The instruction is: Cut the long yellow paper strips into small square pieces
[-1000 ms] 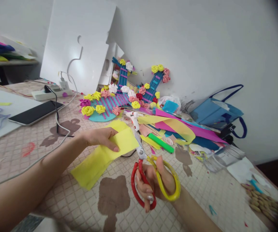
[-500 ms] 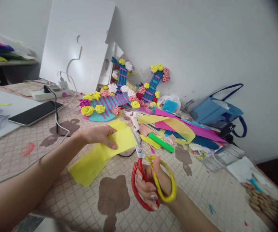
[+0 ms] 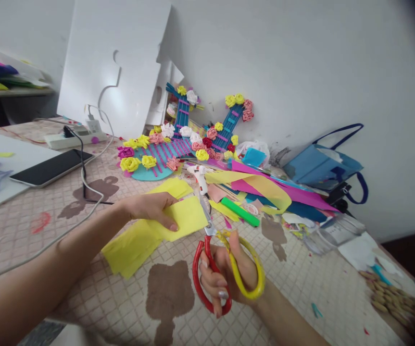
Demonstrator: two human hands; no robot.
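My left hand pinches a folded yellow paper sheet just above the table, thumb on top. My right hand grips scissors with one red and one yellow handle loop, fingers through the loops. The short blades point up and away and meet the right edge of the yellow paper. A second yellow piece lies on the table just behind my left hand.
Behind the hands lie a white glue gun, a green marker, mixed coloured paper sheets and a blue craft piece with paper flowers. A phone, cables and a power strip sit left; a blue bag right.
The scissors have shifted slightly left and the handles have drawn closer together at the paper's edge. The left hand has lowered the yellow sheet a little.
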